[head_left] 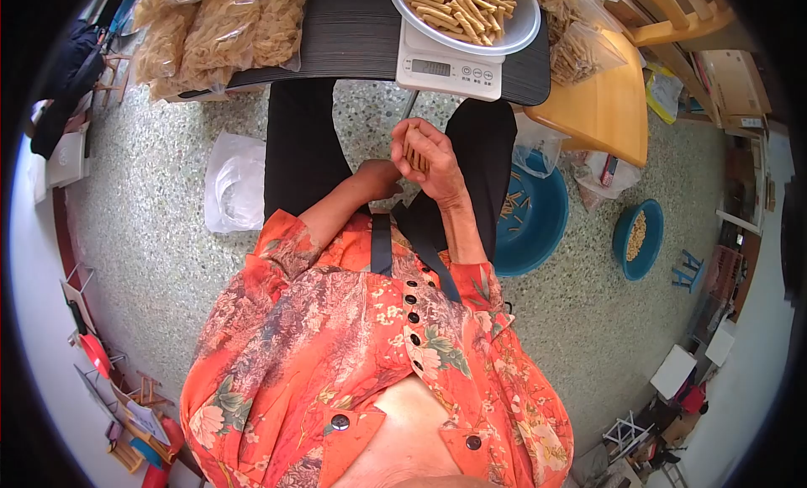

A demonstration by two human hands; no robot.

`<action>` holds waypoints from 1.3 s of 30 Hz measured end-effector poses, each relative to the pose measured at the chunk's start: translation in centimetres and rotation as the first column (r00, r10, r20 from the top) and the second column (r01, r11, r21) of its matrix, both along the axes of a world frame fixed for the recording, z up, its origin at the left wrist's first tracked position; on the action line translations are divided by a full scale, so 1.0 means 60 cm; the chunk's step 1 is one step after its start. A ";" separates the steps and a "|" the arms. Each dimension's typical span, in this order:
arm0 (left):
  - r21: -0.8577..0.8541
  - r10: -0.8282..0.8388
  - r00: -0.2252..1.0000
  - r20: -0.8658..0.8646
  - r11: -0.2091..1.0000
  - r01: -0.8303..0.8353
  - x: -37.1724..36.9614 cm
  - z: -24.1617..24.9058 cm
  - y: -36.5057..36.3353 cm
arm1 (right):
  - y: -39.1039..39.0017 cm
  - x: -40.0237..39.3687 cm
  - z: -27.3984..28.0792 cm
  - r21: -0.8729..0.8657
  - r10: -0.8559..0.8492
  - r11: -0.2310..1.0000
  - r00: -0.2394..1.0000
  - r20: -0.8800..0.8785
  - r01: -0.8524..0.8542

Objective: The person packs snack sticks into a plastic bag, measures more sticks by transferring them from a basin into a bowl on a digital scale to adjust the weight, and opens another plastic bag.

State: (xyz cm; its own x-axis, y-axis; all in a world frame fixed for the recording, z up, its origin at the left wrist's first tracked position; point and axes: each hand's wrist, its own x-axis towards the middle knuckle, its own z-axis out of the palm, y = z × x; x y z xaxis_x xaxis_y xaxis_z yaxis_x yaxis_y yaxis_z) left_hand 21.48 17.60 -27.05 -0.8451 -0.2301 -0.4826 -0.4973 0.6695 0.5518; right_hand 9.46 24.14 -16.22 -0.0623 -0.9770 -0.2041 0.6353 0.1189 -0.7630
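Observation:
My right hand (433, 164) is raised above my lap, its fingers wrapped round a small bundle of brown stick-shaped pieces (416, 149). Just beside it, lower and to the left, my left hand (380, 179) rests near my thigh; its fingers are mostly hidden. Ahead of both hands, a white digital kitchen scale (450, 74) sits at the edge of the black table (349, 38). On the scale stands a white bowl (531, 21) full of similar tan sticks (461, 9). The digits on its display are too small to read.
Clear bags of tan snack pieces (223, 34) are piled at the table's left. A wooden chair (601, 105) with another bag (580, 55) stands right. Blue basins (546, 236) (646, 261) and a white plastic bag (235, 185) are on the speckled floor.

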 end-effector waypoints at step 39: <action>-0.037 -0.023 0.992 -0.124 0.999 0.018 -0.001 -0.060 -0.013 | 0.072 -0.092 0.032 -0.297 -0.116 0.881 0.777 0.619 0.368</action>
State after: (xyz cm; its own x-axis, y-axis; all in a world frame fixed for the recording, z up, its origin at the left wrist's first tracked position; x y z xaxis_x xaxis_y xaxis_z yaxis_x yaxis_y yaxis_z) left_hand 21.44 16.80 -30.67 -0.9028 -0.2274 -0.3651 -0.4123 0.6995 0.5837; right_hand 3.94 28.43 -14.32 -0.3036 -0.9472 0.1028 0.9272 -0.3185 -0.1971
